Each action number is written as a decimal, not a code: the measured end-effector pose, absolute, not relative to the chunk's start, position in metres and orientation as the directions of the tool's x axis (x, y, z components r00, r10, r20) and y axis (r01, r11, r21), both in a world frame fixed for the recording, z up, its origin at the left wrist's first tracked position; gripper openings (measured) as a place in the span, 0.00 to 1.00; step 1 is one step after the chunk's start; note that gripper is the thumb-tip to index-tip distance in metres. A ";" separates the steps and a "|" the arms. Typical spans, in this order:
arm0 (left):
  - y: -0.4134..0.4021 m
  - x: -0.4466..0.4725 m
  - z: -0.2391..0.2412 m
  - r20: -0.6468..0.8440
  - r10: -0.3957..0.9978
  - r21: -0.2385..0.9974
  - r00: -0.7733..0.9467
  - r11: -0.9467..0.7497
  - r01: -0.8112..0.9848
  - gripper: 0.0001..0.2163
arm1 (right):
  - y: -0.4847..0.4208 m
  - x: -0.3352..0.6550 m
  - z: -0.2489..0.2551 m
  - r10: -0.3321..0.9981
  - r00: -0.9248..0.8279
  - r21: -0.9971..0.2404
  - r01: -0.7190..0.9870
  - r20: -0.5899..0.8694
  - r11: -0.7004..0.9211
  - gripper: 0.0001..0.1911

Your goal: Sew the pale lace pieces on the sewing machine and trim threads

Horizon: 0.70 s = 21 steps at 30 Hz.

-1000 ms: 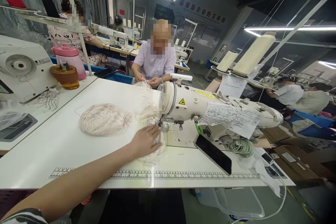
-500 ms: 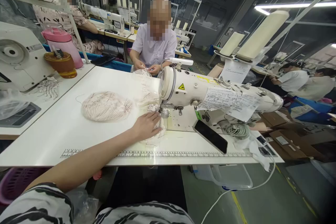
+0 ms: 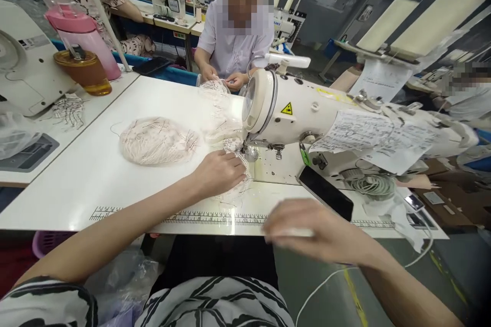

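My left hand [image 3: 222, 171] is closed, its fingers curled over the edge of a strip of pale lace [image 3: 229, 196] just in front of the sewing machine's needle area. More of the lace runs back past the presser foot toward the person opposite. Over the front table edge, my right hand [image 3: 307, 227] is blurred by motion. Its fingers and thumb look apart, and nothing shows between them. The white sewing machine [image 3: 299, 107] stands right of my left hand. On the left of the table lies an oval heap of pale lace [image 3: 159, 141].
A black phone [image 3: 326, 193] lies below the machine arm, near a coiled cable [image 3: 372, 185]. A printed ruler [image 3: 215, 218] runs along the front edge. Across the table a person [image 3: 238, 46] handles lace. An amber jar [image 3: 84, 71] and pink bottle [image 3: 82, 30] stand left.
My right hand has come into view at the lower right. My left hand's fingers, flatter on the lace before, are now curled. The whole view has shifted and moved closer to the machine.
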<state>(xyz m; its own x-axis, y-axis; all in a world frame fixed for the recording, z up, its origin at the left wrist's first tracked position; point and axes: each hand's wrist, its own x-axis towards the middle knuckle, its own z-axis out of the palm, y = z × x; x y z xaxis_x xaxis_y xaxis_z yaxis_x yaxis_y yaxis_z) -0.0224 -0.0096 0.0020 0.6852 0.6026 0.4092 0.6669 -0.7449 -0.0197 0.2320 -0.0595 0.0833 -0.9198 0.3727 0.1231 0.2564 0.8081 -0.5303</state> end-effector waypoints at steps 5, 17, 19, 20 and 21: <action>-0.043 -0.039 0.013 0.398 0.232 -0.214 0.888 -0.917 0.335 0.07 | 0.002 0.218 0.011 0.497 -0.798 -0.404 0.353 0.340 0.844 0.12; -0.058 -0.038 -0.005 0.423 0.674 0.081 0.606 -0.694 0.715 0.08 | 0.045 0.211 -0.026 0.458 -0.832 -0.523 0.250 0.314 0.814 0.19; -0.049 -0.037 0.010 0.322 0.826 0.262 0.462 -0.547 0.795 0.07 | 0.043 0.211 -0.026 0.474 -0.826 -0.526 0.269 0.305 0.807 0.19; -0.044 -0.037 0.017 0.265 0.868 0.314 0.419 -0.489 0.814 0.07 | 0.042 0.210 -0.027 0.496 -0.811 -0.516 0.295 0.310 0.804 0.18; -0.037 -0.038 0.022 0.204 0.891 0.345 0.405 -0.452 0.822 0.08 | 0.040 0.210 -0.029 0.521 -0.789 -0.499 0.325 0.325 0.803 0.17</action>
